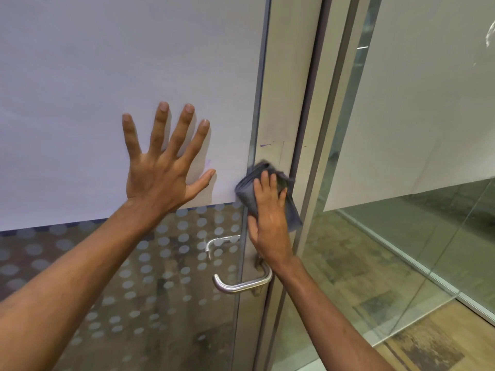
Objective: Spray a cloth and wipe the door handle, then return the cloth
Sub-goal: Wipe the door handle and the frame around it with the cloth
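Observation:
A folded grey cloth (247,190) lies flat against the metal door frame (286,116), above the handle. My right hand (269,223) presses it there with straight fingers. The steel lever door handle (242,283) sits just below my right wrist, untouched. My left hand (163,162) rests flat on the white frosted panel of the glass door (107,76), fingers spread wide, left of the cloth. No spray bottle is in view.
The lower door glass carries a pattern of grey dots (150,263), and a second handle (217,243) shows through it on the far side. To the right stands a glass partition (415,129) with a white frosted panel. The floor (428,338) is wood-patterned.

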`<state>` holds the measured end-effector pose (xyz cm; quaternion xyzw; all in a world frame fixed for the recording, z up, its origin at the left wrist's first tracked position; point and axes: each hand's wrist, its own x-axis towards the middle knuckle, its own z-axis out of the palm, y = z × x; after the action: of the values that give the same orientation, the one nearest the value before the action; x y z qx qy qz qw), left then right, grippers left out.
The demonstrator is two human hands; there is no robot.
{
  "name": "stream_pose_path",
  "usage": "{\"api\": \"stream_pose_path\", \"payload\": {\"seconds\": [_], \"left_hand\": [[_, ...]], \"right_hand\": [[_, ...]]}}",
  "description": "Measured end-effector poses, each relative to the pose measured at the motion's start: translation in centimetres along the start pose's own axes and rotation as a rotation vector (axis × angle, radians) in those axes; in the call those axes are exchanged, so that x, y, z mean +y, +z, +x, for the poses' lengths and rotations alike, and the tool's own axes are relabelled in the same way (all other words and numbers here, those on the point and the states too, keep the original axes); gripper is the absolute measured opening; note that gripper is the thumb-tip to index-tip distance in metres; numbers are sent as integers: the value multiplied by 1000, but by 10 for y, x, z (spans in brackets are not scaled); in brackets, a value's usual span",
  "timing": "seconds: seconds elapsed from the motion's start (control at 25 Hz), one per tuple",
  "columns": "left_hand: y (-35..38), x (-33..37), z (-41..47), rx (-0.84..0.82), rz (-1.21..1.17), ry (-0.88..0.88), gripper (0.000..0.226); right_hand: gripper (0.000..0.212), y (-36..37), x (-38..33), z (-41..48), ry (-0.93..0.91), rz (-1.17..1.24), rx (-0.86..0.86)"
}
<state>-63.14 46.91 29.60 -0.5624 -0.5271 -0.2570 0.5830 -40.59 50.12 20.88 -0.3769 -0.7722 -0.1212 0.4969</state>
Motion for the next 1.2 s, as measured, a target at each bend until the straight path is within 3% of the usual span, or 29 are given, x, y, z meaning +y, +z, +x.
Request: {"api": "stream_pose_path", "payload": {"seconds": [0.12,0.24,0.36,0.52,0.68,0.8,1.04,1.2], "left_hand": [[1,0,0,12,7,2,87],[1,0,0,20,17,6,86],[0,0,0,18,13,4,86],[0,1,0,12,17,3,87],[1,0,1,0,10,5,88],[-1,0,1,-10,-4,-1,89],[-3,0,2,-29,-25,-9,88],[-2,0,1,-20,-7,-3,87]], "right_hand": [[89,17,35,-36,-155,-147,-181],[88,29,49,-72,-235,-282,-292],[79,40,34,-58,-142,-307,-150],[70,35,5,16,132,-108,118],[71,31,-7,24,234,-65,197],[81,25,1,-20,214,-86,-5],[75,-13,37,-88,-58,45,-671],[63,-22,43,-110,34,176,-720]]}}
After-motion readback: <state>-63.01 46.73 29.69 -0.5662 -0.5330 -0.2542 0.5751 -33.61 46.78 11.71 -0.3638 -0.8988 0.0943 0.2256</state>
